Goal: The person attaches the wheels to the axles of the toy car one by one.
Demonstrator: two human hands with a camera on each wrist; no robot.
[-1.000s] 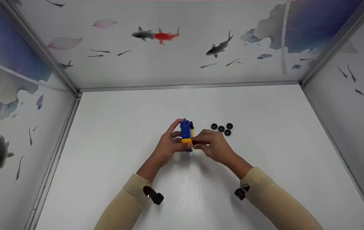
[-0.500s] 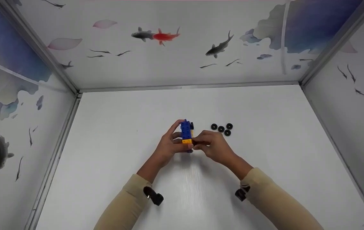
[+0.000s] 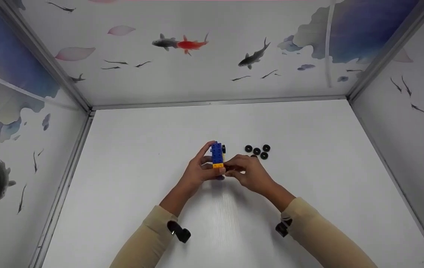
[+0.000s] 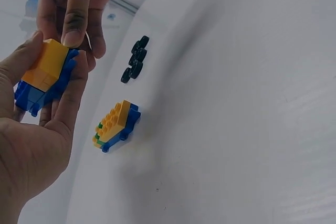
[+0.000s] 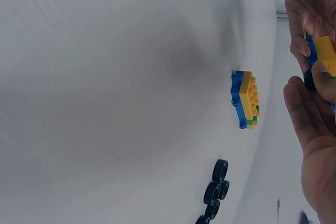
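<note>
My left hand (image 3: 193, 175) grips a toy block car (image 3: 217, 153) of blue and yellow bricks between thumb and fingers, lifted off the table. One black wheel (image 3: 224, 149) sits on the car's right side near its far end. At the same side's near end, my right hand (image 3: 251, 172) pinches another black wheel (image 5: 308, 80) against the car. Fingers hide most of that wheel; whether it is seated cannot be told. In the left wrist view the car's yellow block (image 4: 50, 64) faces the camera beside the left thumb.
Several loose black wheels (image 3: 257, 151) lie on the white table (image 3: 141, 149) beyond my right hand. A second yellow, blue and green block assembly (image 4: 116, 124) rests on the table in both wrist views. Printed panels (image 3: 212, 74) wall the table in.
Both hands and the car keep almost the same pose, with the head view tilting slightly. Part of one more wheel now shows at the right hand's edge.
</note>
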